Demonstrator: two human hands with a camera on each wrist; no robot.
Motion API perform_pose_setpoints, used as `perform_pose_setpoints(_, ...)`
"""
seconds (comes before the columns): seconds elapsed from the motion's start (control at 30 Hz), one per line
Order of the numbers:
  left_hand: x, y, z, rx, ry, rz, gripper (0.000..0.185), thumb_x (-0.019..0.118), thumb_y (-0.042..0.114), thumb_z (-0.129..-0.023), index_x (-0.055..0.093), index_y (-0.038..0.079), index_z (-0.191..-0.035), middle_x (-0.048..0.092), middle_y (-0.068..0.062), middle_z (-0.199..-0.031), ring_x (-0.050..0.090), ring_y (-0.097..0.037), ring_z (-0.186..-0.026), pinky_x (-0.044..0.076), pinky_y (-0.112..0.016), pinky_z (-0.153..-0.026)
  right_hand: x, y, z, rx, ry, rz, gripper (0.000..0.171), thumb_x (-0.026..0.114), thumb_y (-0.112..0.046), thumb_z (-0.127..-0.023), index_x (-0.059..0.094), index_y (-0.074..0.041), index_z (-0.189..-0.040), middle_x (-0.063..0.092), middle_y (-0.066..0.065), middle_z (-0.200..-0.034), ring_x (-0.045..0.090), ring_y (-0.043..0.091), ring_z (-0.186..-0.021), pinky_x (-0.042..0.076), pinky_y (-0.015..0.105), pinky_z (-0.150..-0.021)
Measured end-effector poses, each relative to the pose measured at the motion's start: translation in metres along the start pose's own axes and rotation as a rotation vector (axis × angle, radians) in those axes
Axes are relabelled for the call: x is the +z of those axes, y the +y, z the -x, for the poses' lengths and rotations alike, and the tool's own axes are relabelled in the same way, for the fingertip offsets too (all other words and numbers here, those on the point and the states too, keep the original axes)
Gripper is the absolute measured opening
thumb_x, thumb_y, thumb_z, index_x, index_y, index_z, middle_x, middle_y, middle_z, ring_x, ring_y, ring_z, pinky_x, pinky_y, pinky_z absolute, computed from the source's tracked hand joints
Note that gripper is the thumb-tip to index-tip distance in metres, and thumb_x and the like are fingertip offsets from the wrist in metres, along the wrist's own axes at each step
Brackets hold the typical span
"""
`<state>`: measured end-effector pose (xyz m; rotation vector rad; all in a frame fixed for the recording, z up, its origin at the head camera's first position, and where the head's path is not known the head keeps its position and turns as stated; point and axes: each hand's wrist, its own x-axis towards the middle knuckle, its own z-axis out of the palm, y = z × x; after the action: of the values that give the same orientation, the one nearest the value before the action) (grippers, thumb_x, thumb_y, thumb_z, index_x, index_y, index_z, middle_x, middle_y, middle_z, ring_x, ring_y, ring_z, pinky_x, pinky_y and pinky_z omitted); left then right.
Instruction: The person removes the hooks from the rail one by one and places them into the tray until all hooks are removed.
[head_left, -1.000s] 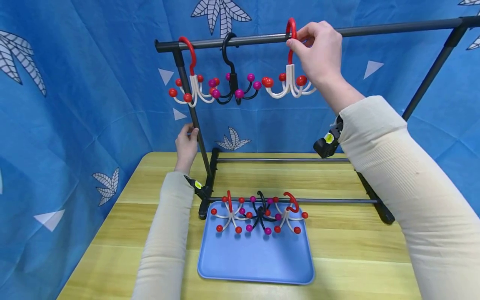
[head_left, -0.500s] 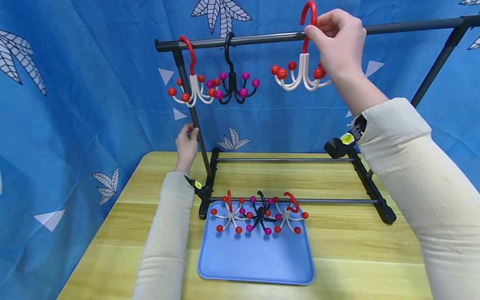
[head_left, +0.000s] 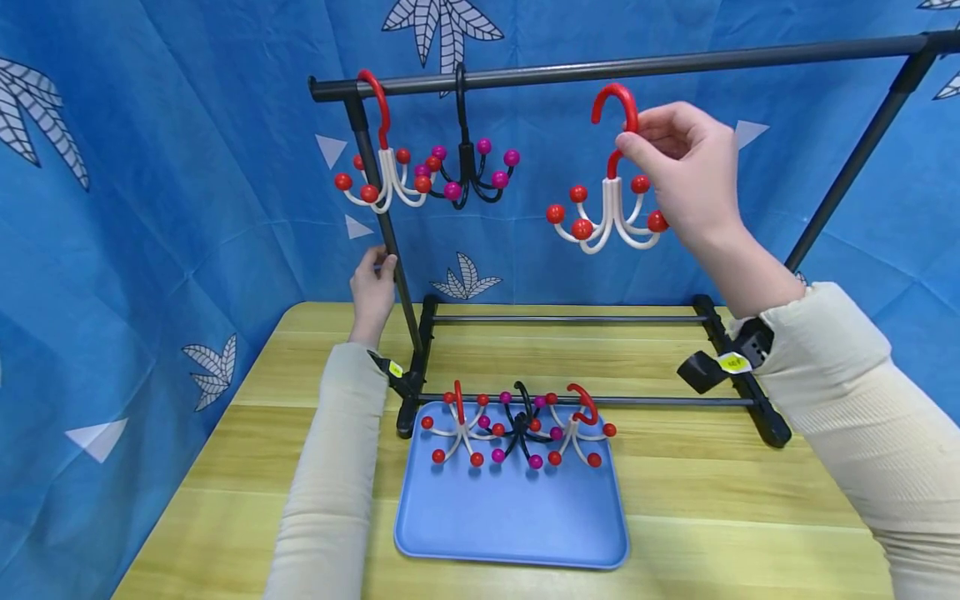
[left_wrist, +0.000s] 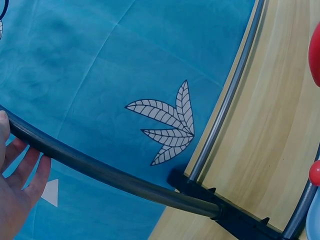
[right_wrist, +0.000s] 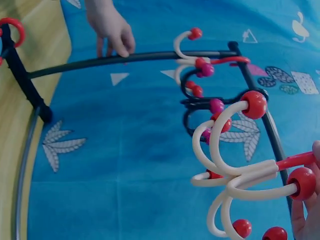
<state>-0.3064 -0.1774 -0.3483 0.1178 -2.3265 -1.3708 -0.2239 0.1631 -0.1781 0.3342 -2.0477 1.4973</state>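
My right hand (head_left: pixel 693 171) pinches the red hook of a white multi-prong hanger (head_left: pixel 612 200) with red ball tips. This hanger is upright and off the rod, just below it. In the right wrist view, its white prongs (right_wrist: pixel 250 177) fill the foreground. My left hand (head_left: pixel 372 292) holds the left post (head_left: pixel 401 287) of a black rack; the left wrist view has thumb and fingers (left_wrist: pixel 37 175) on either side of the post. From the rack's top rod (head_left: pixel 570 75) hang another white hanger (head_left: pixel 387 179) and a black hanger (head_left: pixel 466 162) with magenta balls.
Below, a blue tray (head_left: pixel 510 525) lies on the wooden table (head_left: pixel 720 492), against the rack's front bottom bar. At its back edge sit two white hangers (head_left: pixel 463 433) with red hooks and a black hanger (head_left: pixel 521 427). A blue patterned curtain (head_left: pixel 225 167) hangs behind.
My right hand has lifted the white hanger off the rod, carried it a little to the right and lowered it below the rod. The black hanger has turned on its hook. My left hand stays put.
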Motion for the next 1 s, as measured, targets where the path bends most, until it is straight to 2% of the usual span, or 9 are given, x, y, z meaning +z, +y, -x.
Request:
perform_pose_setpoints(0.4,0.0,0.0,0.0,-0.01,-0.003,0.012,0.034,0.045,0.031,-0.095,0.054,0.011,-0.121,0.056,-0.009,-0.112,0.056,-0.024,-0.098,0.047,-0.038,-0.08,-0.009,0.014,0.039,0.034,-0.077,-0.027,0.026,0.068,-0.02,-0.082,0.065,-0.01,-0.106,0.064,-0.009,-0.091,0.059,0.007,-0.085,0.045,0.019,-0.074)
perform_pose_setpoints(0.6,0.001,-0.002,0.0,-0.006,-0.009,0.015,0.032,0.045,0.03,-0.095,0.055,0.01,-0.119,0.057,-0.009,-0.111,0.058,-0.025,-0.095,0.047,-0.038,-0.078,-0.016,0.018,0.058,0.043,-0.15,0.009,0.023,0.067,-0.017,-0.083,0.065,-0.01,-0.104,0.064,-0.011,-0.088,0.06,0.008,-0.082,0.047,0.017,-0.066)
perform_pose_setpoints(0.8,0.0,-0.002,0.0,0.019,0.006,0.016,0.034,0.045,0.03,-0.095,0.054,0.009,-0.12,0.057,-0.01,-0.11,0.058,-0.025,-0.093,0.048,-0.038,-0.077,-0.024,0.015,0.076,0.085,-0.223,0.008,0.022,0.066,-0.017,-0.084,0.064,-0.009,-0.104,0.065,-0.009,-0.088,0.062,0.01,-0.084,0.046,0.019,-0.073)
perform_pose_setpoints(0.9,0.0,-0.002,-0.001,0.016,0.0,0.018,0.033,0.045,0.03,-0.095,0.054,0.009,-0.119,0.057,-0.01,-0.11,0.058,-0.025,-0.092,0.048,-0.037,-0.076,-0.027,0.014,0.088,0.107,-0.257,0.012,0.021,0.065,-0.016,-0.085,0.063,-0.008,-0.104,0.065,-0.008,-0.087,0.061,0.011,-0.083,0.047,0.021,-0.068)
perform_pose_setpoints(1.0,0.0,-0.002,-0.001,0.017,-0.003,0.019,0.033,0.045,0.03,-0.095,0.054,0.009,-0.119,0.057,-0.01,-0.109,0.058,-0.025,-0.092,0.048,-0.037,-0.076,-0.029,0.015,0.1,0.126,-0.294,0.026,0.02,0.064,-0.016,-0.086,0.062,-0.008,-0.104,0.065,-0.006,-0.087,0.06,0.013,-0.081,0.045,0.025,-0.055)
